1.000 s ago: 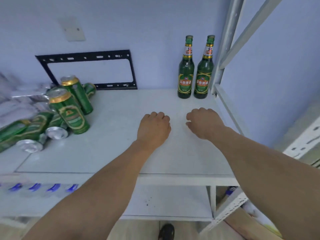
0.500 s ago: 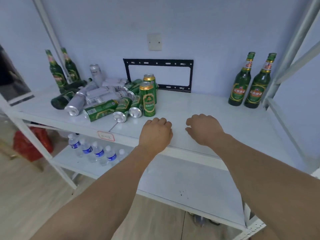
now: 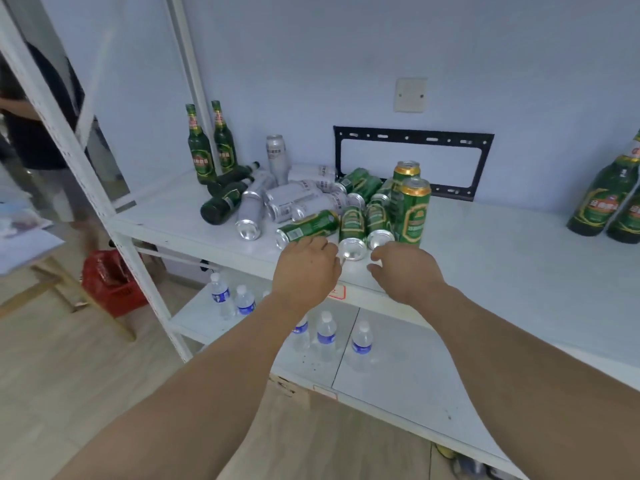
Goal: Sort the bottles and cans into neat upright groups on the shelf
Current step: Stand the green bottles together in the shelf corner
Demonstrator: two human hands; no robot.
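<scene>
green cans (image 3: 349, 221) and silver cans (image 3: 294, 199) lie heaped mid-shelf (image 3: 502, 258); few bottles (image 3: 211, 147) stand. most sorting remains. left hand (image 3: 306, 268) and right hand (image 3: 407, 271) hover loose, empty, near the pile.

both hands hover at the shelf (image 3: 502, 258) edge, left hand (image 3: 306, 268) and right hand (image 3: 405, 268) just near a messy pile of green cans (image 3: 351, 225) and silver cans (image 3: 251, 211); two green bottles (image 3: 199, 147) stand upright far left.
</scene>
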